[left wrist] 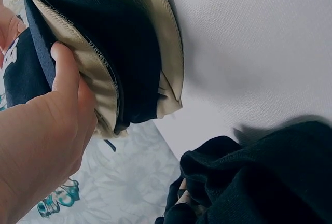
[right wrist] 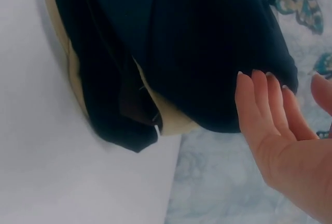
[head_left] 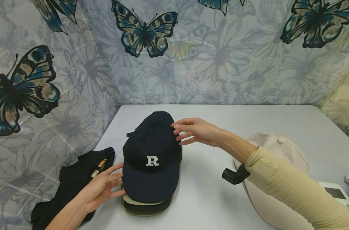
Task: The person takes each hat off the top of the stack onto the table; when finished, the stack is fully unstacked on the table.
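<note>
A stack of baseball caps stands on the table, topped by a dark navy cap [head_left: 155, 140] with a white letter R. Beige and dark brims [head_left: 146, 208] show beneath it. My left hand [head_left: 103, 187] is at the stack's left side, its fingers extended along the brim edges. In the left wrist view, a fingertip touches the layered edges of the beige cap [left wrist: 88, 71]. My right hand [head_left: 195, 131] has its fingers outstretched at the upper right of the navy crown. The right wrist view shows those fingertips against the dark crown [right wrist: 218, 53].
Under my right forearm lies a pale cream cap [head_left: 281, 150]. A crumpled black cloth item [head_left: 73, 175] sits at the table's left edge. A white device with a small screen [head_left: 335, 193] is at the far right. Butterfly-patterned fabric [head_left: 220, 64] hangs behind the white table [head_left: 220, 111].
</note>
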Demonstrator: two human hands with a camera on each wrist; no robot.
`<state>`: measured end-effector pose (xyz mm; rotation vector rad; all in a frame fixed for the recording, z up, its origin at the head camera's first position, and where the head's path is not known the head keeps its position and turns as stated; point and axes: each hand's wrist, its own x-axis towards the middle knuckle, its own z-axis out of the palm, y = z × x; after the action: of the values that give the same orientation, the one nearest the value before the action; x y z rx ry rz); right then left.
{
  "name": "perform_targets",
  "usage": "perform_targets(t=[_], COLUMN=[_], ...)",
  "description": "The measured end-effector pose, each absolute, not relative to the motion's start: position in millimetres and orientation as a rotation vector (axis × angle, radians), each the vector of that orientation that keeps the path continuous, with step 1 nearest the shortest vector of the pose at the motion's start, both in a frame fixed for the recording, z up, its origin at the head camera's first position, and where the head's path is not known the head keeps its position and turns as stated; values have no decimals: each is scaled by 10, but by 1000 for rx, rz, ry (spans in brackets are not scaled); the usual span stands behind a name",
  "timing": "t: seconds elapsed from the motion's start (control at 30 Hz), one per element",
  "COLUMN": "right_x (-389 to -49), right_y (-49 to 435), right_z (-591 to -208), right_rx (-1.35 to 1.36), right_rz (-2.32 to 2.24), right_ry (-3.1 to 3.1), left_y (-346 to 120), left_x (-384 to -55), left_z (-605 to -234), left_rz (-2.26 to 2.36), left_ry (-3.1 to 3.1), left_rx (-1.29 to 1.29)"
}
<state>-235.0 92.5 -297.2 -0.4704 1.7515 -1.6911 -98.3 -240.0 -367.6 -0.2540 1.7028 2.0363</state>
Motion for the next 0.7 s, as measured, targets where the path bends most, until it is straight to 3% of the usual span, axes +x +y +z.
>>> perform_targets(t=[0.7], right_x=[-2312], right_y=[784], right_z=[-2968], right_rx=[-580], right_rz=[-1652], right_ry=[1896], left_y=[-2403], left_x=[-975], left_z=[-3666], left_rz=[2050], left_ry=[1669], left_rx=[-256])
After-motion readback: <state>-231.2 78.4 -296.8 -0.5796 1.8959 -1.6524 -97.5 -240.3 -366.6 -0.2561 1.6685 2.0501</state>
